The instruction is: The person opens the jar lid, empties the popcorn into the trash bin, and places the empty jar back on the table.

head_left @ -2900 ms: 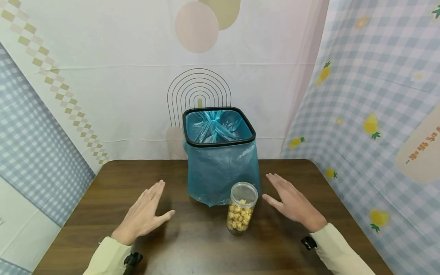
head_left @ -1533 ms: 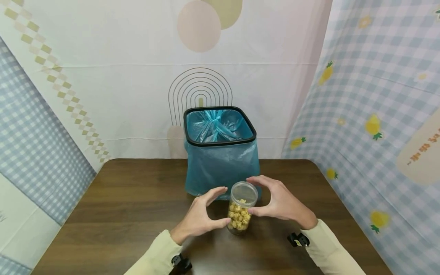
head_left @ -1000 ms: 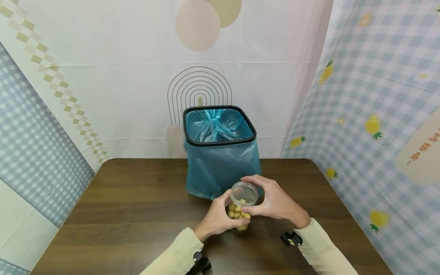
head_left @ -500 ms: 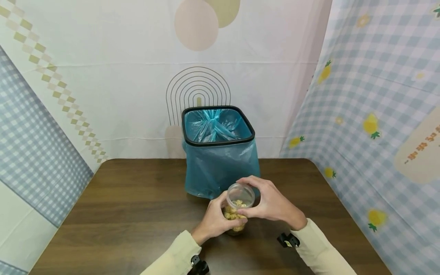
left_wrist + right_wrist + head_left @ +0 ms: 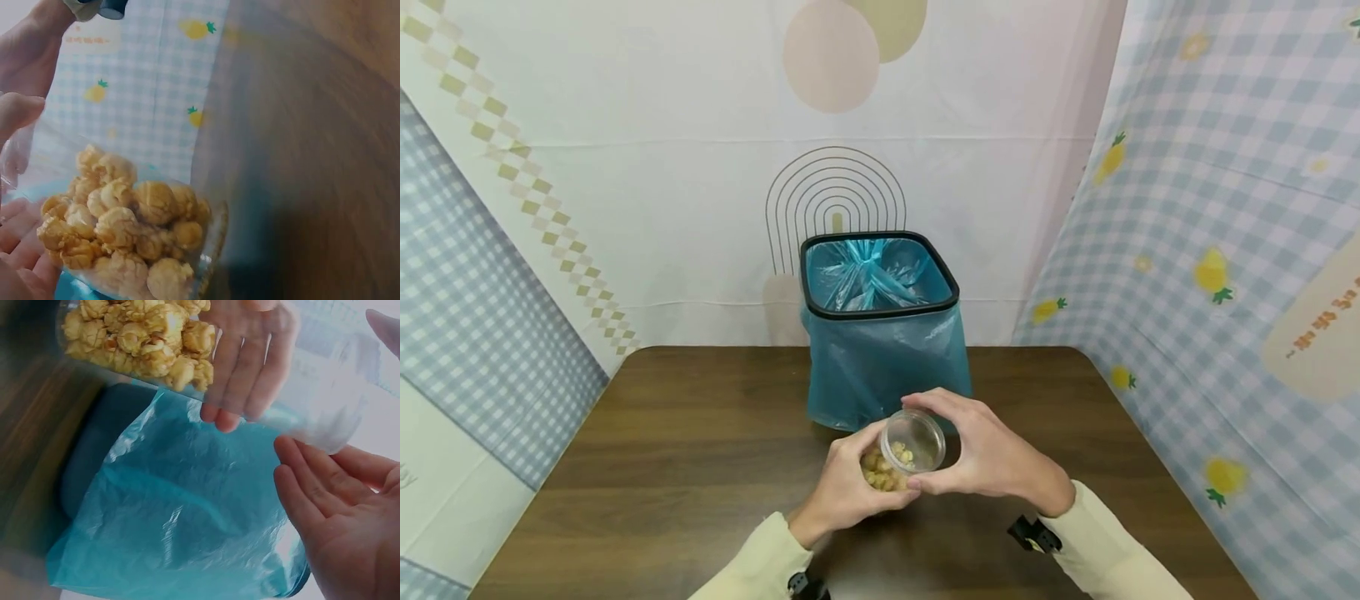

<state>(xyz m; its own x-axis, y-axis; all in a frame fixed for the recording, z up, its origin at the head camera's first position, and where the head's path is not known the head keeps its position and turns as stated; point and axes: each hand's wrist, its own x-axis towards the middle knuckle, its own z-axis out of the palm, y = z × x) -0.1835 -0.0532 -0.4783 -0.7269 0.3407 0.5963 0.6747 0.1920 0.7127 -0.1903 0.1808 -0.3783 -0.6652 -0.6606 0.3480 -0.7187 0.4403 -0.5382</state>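
Fingers of the left hand [image 5: 842,485] curl round a popcorn jar [image 5: 883,473]; those of the right hand [image 5: 992,462], arched wide, grip its clear top [image 5: 916,440].

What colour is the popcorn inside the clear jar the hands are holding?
Golden brown; the popcorn shows best in the left wrist view.

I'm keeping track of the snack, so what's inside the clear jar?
Golden popcorn fills the lower part of the jar, with clear space toward the top. In the head view, the left hand covers some.
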